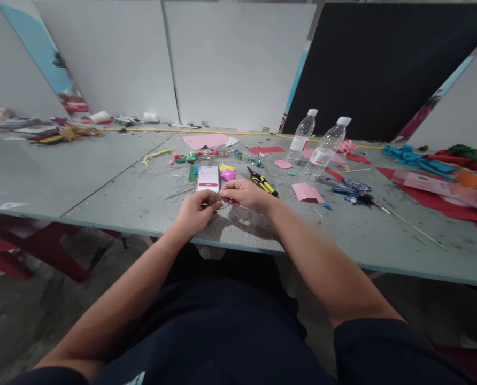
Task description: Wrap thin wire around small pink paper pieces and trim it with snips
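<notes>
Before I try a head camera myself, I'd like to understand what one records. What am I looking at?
There's no machine here: this single picture comes from a camera on a person's head, looking forward and down. Their left hand and right hand come close together at the fingertips, near the table edge; whatever they may hold is too small to make out. Just beyond lies a lit phone, with yellow-and-black pliers to its right. Farther back are a pink sheet and two clear bottles.

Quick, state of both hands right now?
Left hand: closed in a pinch; anything held is too small to tell.
Right hand: also pinched closed; can't tell what's held.
</notes>
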A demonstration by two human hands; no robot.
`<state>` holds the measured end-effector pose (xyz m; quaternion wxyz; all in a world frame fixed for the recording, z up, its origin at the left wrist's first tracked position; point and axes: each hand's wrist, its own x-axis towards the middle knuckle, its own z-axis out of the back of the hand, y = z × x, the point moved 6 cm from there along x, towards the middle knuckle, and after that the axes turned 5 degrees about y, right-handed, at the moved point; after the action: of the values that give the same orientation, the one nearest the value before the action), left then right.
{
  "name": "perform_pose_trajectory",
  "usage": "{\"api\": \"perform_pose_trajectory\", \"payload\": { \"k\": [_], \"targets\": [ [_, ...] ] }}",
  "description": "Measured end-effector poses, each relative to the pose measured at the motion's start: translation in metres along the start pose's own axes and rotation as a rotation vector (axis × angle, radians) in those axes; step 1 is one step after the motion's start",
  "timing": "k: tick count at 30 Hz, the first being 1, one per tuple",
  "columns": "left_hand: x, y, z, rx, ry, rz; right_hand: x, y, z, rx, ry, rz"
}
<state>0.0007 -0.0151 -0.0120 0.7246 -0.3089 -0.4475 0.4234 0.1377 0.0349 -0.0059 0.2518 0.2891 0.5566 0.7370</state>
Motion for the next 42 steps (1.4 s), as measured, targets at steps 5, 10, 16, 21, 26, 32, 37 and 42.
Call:
{"api": "perform_pose_trajectory", "payload": {
  "k": [5, 10, 16, 21, 26, 32, 37, 42],
  "targets": [
    [-0.002, -0.004, 0.001, 0.148, -0.019, -0.076, 0.0, -0.005, -0.004, 0.158, 0.044, -0.075],
    [0.0, -0.001, 0.002, 0.114, -0.038, -0.047, 0.0, -0.006, -0.003, 0.168, 0.021, -0.114],
    [0.001, 0.004, 0.004, 0.035, -0.068, -0.009, -0.003, 0.001, 0.002, 0.032, -0.024, -0.078],
    [-0.001, -0.002, 0.005, 0.084, -0.096, -0.029, -0.005, 0.001, 0.001, 0.014, -0.018, -0.068],
    [-0.002, -0.002, 0.005, 0.077, -0.084, -0.036, -0.005, 0.003, 0.0, 0.041, -0.035, -0.05],
    [-0.003, -0.009, 0.007, 0.186, -0.102, -0.129, -0.005, 0.004, -0.003, 0.084, -0.03, -0.062],
    [-0.007, -0.019, 0.007, 0.315, -0.122, -0.217, -0.005, 0.002, -0.006, 0.148, -0.041, -0.111],
    [-0.012, -0.028, 0.006, 0.396, -0.175, -0.331, -0.006, 0.0, -0.011, 0.254, -0.033, -0.173]
  ]
}}
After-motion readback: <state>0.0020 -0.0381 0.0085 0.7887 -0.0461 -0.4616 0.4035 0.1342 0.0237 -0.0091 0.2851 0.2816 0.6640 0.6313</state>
